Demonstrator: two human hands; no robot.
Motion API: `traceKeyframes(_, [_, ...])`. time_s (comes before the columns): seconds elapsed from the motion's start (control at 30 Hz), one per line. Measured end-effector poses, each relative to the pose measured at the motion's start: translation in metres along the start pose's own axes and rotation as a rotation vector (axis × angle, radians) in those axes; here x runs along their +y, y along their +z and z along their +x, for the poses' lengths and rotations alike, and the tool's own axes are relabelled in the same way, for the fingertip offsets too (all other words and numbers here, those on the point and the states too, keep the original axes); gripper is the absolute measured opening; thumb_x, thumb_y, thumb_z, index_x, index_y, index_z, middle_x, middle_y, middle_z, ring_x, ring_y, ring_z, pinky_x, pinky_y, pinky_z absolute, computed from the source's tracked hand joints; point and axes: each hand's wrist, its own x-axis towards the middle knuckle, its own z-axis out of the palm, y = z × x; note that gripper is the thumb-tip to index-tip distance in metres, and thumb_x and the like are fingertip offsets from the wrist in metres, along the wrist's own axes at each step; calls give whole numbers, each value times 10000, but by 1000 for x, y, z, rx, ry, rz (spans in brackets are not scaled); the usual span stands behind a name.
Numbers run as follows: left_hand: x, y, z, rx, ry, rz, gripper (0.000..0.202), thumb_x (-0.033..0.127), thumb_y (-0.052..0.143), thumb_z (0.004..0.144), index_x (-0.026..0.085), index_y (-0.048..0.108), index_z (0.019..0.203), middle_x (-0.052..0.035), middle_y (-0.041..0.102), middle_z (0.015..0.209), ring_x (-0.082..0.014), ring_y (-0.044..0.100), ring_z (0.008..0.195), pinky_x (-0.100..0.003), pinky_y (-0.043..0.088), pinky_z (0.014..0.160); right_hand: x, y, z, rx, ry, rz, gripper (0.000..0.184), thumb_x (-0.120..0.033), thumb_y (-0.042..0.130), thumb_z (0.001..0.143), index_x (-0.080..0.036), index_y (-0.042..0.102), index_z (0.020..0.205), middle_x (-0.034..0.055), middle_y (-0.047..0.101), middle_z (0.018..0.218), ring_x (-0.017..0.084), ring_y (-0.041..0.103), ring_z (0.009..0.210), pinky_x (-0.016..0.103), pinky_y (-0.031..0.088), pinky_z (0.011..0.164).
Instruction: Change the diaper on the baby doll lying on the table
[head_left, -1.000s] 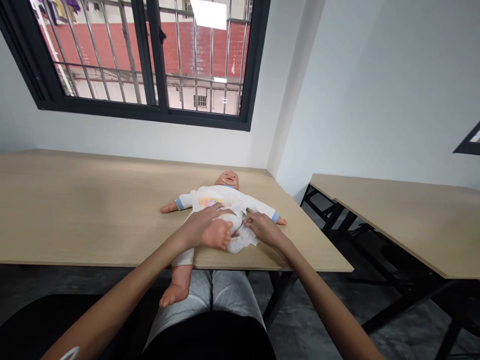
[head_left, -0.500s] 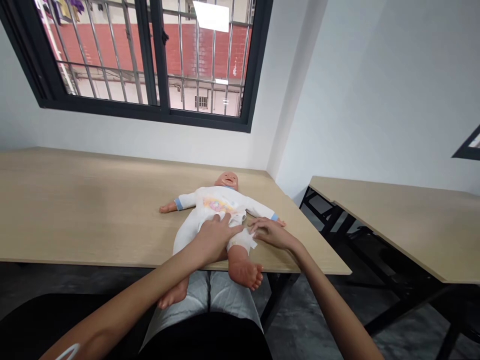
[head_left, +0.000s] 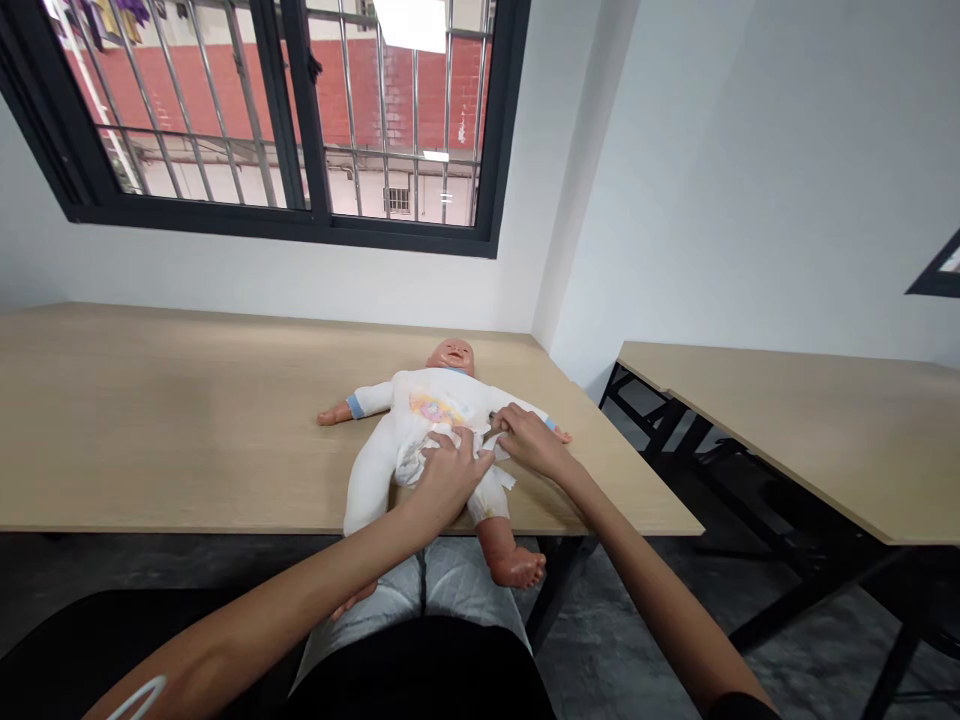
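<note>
A baby doll (head_left: 435,390) in a white suit with blue cuffs lies on its back, head away from me, its feet over the table's near edge. A white diaper (head_left: 411,462) sits around its hips, partly covered by my hands. My left hand (head_left: 450,470) holds the diaper's front, with bent fingers and the thumb at its edge. At the hip on the right side, my right hand (head_left: 529,440) pinches the diaper's side flap, fingers closed. A loose white strip shows just below that hand, by the doll's leg.
The doll rests on a light wood table (head_left: 187,420) near its right end. A second table (head_left: 795,420) stands to the right, past a gap. Behind are a white wall and a barred window (head_left: 300,120). My lap is beneath the near edge.
My right hand has moved up and left onto the diaper's side. My left hand has shifted slightly right. The doll's leg on the right has swung outward, its foot now pointing right.
</note>
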Motion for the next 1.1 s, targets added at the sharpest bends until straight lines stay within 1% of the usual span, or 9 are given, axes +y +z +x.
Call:
traceKeyframes(0.07, [-1,1,0,14,11,1,364,102,304,910,230,527,1168,-229,524,1252,-389,637,959,-389,522,547,-7,-6,-17,39,-3,41,103,-169,563,782,-183,544,882,29,562,854,168,514,776,277,393,722])
traceKeyframes(0.17, [-5,2,0,16,43,-3,331,125,324,910,235,533,1142,-225,532,1232,-377,642,924,-370,498,543,-15,-10,-43,-70,-60,142,175,-281,631,790,-202,575,936,35,609,900,189,563,825,304,444,761])
traceKeyframes(0.23, [-9,1,-1,28,94,-9,316,132,362,900,244,529,1143,-216,546,1196,-358,640,906,-378,489,577,-17,-9,-55,-138,-71,138,196,-269,641,781,-207,611,964,57,630,973,220,575,919,343,451,831])
traceKeyframes(0.3, [-14,0,-1,37,139,-18,311,141,382,898,247,526,1153,-199,568,1133,-327,640,871,-390,482,625,-17,-4,-59,-124,-32,93,169,-215,609,788,-195,640,953,76,632,979,236,575,944,370,450,856])
traceKeyframes(0.47, [-19,-3,-1,31,180,-10,305,165,355,924,238,526,1165,-184,588,1049,-302,635,820,-405,463,673,-14,4,-55,-98,-41,48,153,-125,508,811,-166,626,900,99,625,968,236,575,959,374,450,867])
traceKeyframes(0.67, [-17,1,3,26,175,-27,314,125,381,904,218,530,1165,-203,580,1098,-315,647,828,-423,470,676,-8,3,-54,-6,36,206,186,-242,431,917,-189,562,1038,81,652,956,224,604,929,377,468,847])
traceKeyframes(0.8, [-18,-1,4,15,187,-50,308,128,390,907,205,534,1168,-189,594,1068,-309,648,830,-429,479,678,-3,6,-49,19,90,457,223,-331,536,883,-196,575,1057,69,653,938,214,613,956,357,487,862])
traceKeyframes(1.0, [-19,-4,3,18,199,-84,308,163,395,923,224,544,1186,-169,605,1009,-295,641,839,-401,480,675,3,6,-44,-211,209,787,416,-385,736,727,-206,627,1087,51,662,928,175,627,887,337,506,862])
traceKeyframes(1.1, [-19,-1,3,30,191,-75,322,156,411,906,226,539,1193,-172,599,1021,-289,637,820,-396,469,668,2,3,-40,-129,222,767,340,-430,731,722,-188,675,956,65,675,925,192,634,884,357,501,862])
